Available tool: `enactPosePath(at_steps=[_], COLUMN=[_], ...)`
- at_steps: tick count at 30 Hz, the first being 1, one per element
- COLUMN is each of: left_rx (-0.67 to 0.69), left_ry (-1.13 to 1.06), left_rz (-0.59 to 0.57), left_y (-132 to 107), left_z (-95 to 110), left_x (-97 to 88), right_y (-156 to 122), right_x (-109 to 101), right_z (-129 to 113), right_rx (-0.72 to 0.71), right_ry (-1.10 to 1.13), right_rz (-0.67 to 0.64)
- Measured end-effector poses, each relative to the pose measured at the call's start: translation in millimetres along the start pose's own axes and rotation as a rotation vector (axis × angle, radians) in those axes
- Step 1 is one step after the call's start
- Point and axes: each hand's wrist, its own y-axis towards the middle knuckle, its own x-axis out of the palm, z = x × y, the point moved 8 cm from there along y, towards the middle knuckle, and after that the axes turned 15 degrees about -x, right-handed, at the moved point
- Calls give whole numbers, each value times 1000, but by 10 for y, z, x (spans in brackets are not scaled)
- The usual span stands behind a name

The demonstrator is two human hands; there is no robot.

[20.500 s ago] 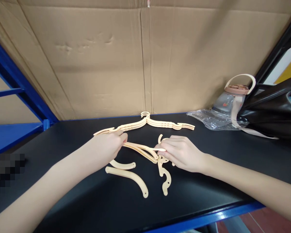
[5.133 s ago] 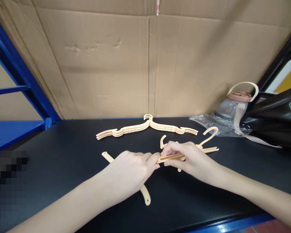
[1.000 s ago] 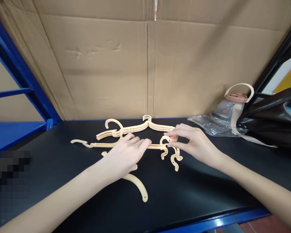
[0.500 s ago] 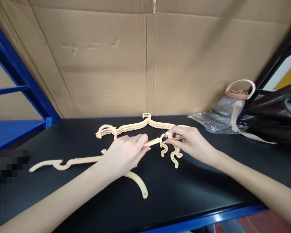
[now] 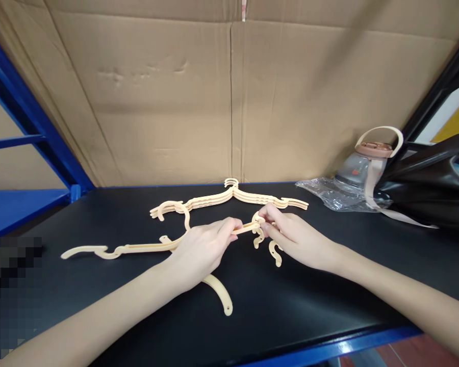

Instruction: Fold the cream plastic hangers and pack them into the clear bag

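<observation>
My left hand (image 5: 205, 245) is closed around the middle of a cream plastic hanger piece (image 5: 137, 248) whose long arm stretches to the left over the black table (image 5: 329, 285). My right hand (image 5: 290, 235) pinches a small curved cream part (image 5: 257, 229) right at that piece's right end. Another small hooked part (image 5: 276, 253) lies just below my right fingers. A loose curved arm piece (image 5: 221, 295) rests in front of my left hand. A stack of finished cream hangers (image 5: 233, 196) lies flat farther back.
A cardboard wall (image 5: 229, 92) closes the back. At the right stand a clear bottle with a pink lid (image 5: 361, 163) on a plastic bag (image 5: 329, 193) and a black bag (image 5: 432, 188). A blue shelf frame (image 5: 26, 127) is at the left; a blue edge (image 5: 329, 346) borders the table's front.
The hanger piece's long arm has swung down and left toward the table over the last second. My right hand has closed in on the small part at its right end.
</observation>
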Motion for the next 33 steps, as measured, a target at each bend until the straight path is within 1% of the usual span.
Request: enactPosePath(at_steps=[6, 10, 14, 18, 23, 26, 29, 33], left_rx=[91, 91, 76, 62, 29, -1, -3, 14], left_ry=[-4, 3, 14, 25, -35, -80, -88, -76], left_rz=[67, 94, 99, 63, 22, 32, 69, 105], left_y=[-37, -37, -26, -23, -54, -72, -89, -104], left_z=[30, 22, 23, 18, 8, 11, 26, 42], left_x=[11, 17, -22, -44, -30, -21, -19, -13], right_y=[1, 6, 3, -13, -51, -60, -60, -63], right_x=[17, -17, -47, 3, 100, 135, 142, 126], right_z=[24, 14, -7, -32, -73, -119, -177, -191], right_rx=[-3, -29, -57, -101, -149, -194, -267, -320], right_ry=[0, -32, -156, -284, -586, -717, -781, -784], right_rz=[-13, 6, 23, 19, -19, -51, -77, -123])
